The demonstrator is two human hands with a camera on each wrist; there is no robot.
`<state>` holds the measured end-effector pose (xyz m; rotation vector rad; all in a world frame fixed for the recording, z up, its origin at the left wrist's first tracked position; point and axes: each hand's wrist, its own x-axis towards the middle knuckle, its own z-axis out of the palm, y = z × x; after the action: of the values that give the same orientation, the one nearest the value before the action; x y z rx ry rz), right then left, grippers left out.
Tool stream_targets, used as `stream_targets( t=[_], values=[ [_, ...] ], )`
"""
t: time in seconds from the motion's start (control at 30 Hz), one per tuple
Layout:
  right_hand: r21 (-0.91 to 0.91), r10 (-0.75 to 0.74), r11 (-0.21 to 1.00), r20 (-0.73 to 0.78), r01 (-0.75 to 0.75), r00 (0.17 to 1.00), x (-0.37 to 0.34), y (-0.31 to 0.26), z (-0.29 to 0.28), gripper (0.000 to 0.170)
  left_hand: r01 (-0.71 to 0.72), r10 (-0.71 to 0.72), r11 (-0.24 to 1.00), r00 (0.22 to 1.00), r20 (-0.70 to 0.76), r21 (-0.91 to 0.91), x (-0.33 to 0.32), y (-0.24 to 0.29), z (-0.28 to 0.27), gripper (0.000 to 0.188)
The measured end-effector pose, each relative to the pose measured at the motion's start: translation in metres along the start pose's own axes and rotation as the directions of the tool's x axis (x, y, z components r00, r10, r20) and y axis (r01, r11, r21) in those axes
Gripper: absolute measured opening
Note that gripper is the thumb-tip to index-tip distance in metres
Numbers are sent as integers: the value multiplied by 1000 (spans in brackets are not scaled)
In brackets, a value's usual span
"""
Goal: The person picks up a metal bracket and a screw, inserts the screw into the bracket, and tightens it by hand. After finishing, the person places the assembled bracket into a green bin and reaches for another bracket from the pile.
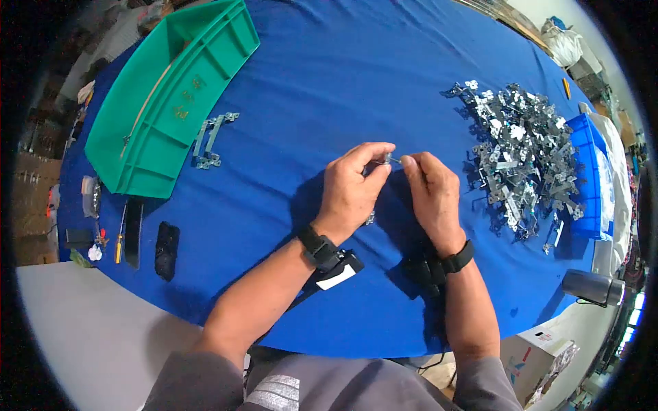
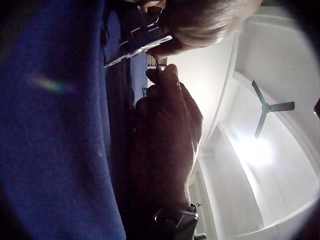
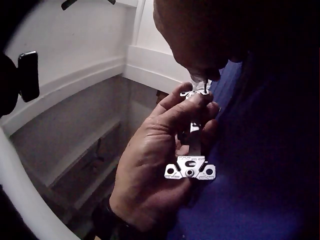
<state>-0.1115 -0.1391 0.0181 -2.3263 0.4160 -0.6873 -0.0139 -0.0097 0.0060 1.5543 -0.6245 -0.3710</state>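
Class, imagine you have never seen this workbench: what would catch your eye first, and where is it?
Probably the big jumbled heap of metal brackets on the right of the blue cloth, beside a blue bin. The long green crate at the upper left rivals it. Then, near the middle, the left hand grips one bracket while the right hand pinches a thin rod at its end.
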Motion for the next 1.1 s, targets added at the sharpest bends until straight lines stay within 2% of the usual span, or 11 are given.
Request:
stream_targets(
  t=[0.13, 0.2, 0.4, 0.47, 0.6, 0.67, 0.8, 0.9, 1.0, 1.07, 1.1],
  values=[
    [135, 109, 985, 25, -111, 994, -1, -6, 0, 14, -30, 30, 999, 1000, 3, 27, 1, 2, -1, 25],
    [156, -9, 988, -45, 16, 999, -1, 4, 5, 13, -33, 33, 999, 999, 2, 39, 1, 2, -1, 25],
    [-49, 32, 998, 38, -31, 999, 1, -2, -2, 12, -73, 72, 995, 997, 21, 63, 2, 0, -2, 28],
    [121, 72, 990, -29, -68, 997, 1, -7, 1, 12, -91, 90, 994, 996, 17, 68, 3, -3, -1, 28],
    [173, 50, 984, -88, -34, 995, 0, -3, 4, 14, -55, 54, 996, 998, 21, 70, 3, -2, -1, 28],
    [61, -16, 998, -2, 16, 1000, 1, 1, 0, 13, -48, 46, 997, 999, 22, 64, 4, -1, -1, 28],
    [-38, 60, 998, 48, -58, 997, 1, -2, -3, 13, -70, 69, 996, 997, 19, 53, 3, -3, -2, 28],
    [125, 103, 987, 8, -104, 995, 0, -6, 1, 13, -69, 69, 997, 998, 14, 25, 4, -8, 0, 28],
    [215, 23, 977, -99, -1, 995, 0, 3, 7, 15, -51, 50, 998, 999, 19, 46, 4, -4, -1, 28],
    [-12, 44, 999, 46, -44, 998, 1, -1, -3, 13, -57, 57, 997, 998, 16, 51, 3, -3, -1, 28],
    [-12, 44, 999, 46, -43, 998, 1, 0, -2, 13, -63, 62, 996, 998, 13, 57, 3, -3, -1, 28]
  ],
)
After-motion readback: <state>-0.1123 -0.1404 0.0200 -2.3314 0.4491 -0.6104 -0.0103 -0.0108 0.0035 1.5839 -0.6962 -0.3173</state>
